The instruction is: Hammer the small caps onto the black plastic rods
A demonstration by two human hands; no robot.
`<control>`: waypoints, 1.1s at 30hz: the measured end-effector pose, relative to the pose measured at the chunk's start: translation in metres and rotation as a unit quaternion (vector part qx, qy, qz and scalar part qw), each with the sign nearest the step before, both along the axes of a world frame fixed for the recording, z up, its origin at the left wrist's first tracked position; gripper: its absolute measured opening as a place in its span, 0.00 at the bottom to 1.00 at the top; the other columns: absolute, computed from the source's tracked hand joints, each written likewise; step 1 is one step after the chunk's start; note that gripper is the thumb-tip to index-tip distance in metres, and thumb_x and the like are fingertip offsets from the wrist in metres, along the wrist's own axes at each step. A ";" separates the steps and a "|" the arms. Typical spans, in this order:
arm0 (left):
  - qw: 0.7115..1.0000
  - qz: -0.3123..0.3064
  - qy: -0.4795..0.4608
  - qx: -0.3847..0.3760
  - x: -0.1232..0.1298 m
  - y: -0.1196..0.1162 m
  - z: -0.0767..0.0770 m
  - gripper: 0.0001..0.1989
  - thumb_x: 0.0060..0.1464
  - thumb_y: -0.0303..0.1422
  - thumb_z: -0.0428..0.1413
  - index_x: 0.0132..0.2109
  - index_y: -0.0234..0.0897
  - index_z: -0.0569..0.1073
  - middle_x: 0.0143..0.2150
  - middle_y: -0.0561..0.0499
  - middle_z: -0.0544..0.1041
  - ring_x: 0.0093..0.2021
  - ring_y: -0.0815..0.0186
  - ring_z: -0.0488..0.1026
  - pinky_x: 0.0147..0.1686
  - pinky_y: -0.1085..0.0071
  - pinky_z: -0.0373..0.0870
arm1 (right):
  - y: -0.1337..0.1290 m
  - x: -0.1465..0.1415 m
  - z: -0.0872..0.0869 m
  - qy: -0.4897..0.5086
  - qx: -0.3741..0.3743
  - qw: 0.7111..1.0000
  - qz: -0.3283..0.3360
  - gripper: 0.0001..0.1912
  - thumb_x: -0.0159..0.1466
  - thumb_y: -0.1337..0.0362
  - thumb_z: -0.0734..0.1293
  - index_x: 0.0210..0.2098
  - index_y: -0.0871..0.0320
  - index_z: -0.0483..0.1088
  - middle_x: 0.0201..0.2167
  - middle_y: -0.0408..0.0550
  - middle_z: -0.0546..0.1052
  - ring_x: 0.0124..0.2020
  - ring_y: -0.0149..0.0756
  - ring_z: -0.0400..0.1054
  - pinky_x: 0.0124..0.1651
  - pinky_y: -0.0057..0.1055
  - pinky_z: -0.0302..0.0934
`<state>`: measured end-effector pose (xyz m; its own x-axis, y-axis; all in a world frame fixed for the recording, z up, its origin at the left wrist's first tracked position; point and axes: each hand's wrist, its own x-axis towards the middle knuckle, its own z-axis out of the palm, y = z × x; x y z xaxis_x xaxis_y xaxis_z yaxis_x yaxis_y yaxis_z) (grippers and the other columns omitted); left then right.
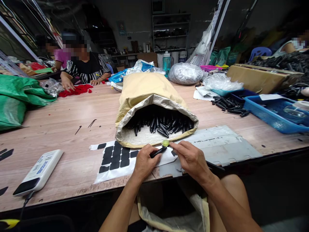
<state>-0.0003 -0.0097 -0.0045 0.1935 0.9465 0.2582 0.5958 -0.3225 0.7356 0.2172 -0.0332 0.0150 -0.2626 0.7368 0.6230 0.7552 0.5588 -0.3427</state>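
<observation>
At the far left of the frame a green bag slumps on the wooden table, and a white device lies near the lower left edge with its cable trailing off. Just right of that, a white sheet of black pads sits flat beside my left hand.

My left fingers are clamped on 1 black clip piece. Its long axis runs from lower left to upper right, and its free tip points toward my right hand. My right thumb and forefinger are pinched together on a small yellow-green disc, which sits right at that tip, touching or nearly touching; I cannot tell which. So the disc lies up and to the right of my left fingers, and the right hand is the nearer one to it.

Directly above both hands in the frame, an open paper sack lies on its side, mouth toward me, full of black pieces. At the far right stands a blue tray.
</observation>
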 end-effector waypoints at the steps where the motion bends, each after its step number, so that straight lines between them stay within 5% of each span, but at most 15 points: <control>1: 1.000 0.000 0.002 -0.001 0.000 0.000 -0.001 0.03 0.54 0.31 0.63 0.37 0.40 0.79 0.34 0.53 0.75 0.36 0.65 0.72 0.37 0.69 0.66 | 0.000 0.001 0.001 0.014 0.003 1.000 -0.010 0.19 0.69 0.71 0.61 0.57 0.53 0.72 0.36 0.47 0.76 0.39 0.35 0.70 0.45 0.29 0.65; 8: 1.000 0.003 0.017 0.005 0.000 0.002 -0.002 0.04 0.55 0.33 0.62 0.38 0.40 0.79 0.35 0.52 0.75 0.36 0.64 0.72 0.38 0.68 0.66 | 0.002 0.002 -0.004 -0.022 -0.031 0.999 -0.010 0.18 0.69 0.70 0.61 0.55 0.51 0.73 0.34 0.46 0.76 0.39 0.35 0.70 0.45 0.30 0.64; 15: 1.000 -0.011 0.021 -0.013 -0.001 0.000 0.005 0.09 0.62 0.39 0.56 0.40 0.41 0.78 0.35 0.51 0.75 0.38 0.62 0.72 0.38 0.67 0.65 | 0.024 0.031 -0.001 -0.033 0.005 0.996 -0.085 0.14 0.69 0.67 0.62 0.51 0.50 0.75 0.37 0.46 0.78 0.43 0.38 0.70 0.46 0.32 0.63; 25: 0.999 -0.016 0.022 -0.034 -0.001 -0.002 0.010 0.17 0.69 0.39 0.46 0.33 0.39 0.71 0.34 0.52 0.71 0.39 0.63 0.69 0.40 0.66 0.62 | 0.044 0.049 -0.024 -0.085 -0.017 0.988 -0.127 0.11 0.67 0.67 0.64 0.46 0.53 0.76 0.35 0.47 0.75 0.41 0.40 0.66 0.43 0.33 0.59; 33: 0.998 -0.023 0.045 -0.023 -0.003 0.000 0.006 0.19 0.70 0.40 0.43 0.31 0.40 0.67 0.33 0.51 0.70 0.38 0.62 0.68 0.39 0.66 0.62 | 0.036 0.036 -0.010 -0.039 0.007 0.996 -0.083 0.15 0.65 0.63 0.68 0.51 0.52 0.74 0.42 0.49 0.75 0.44 0.43 0.65 0.48 0.39 0.58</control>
<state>-0.0030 -0.0098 0.0019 0.2581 0.9465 0.1938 0.6450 -0.3181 0.6949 0.2536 0.0026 0.0050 -0.1865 0.7656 0.6156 0.8615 0.4287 -0.2720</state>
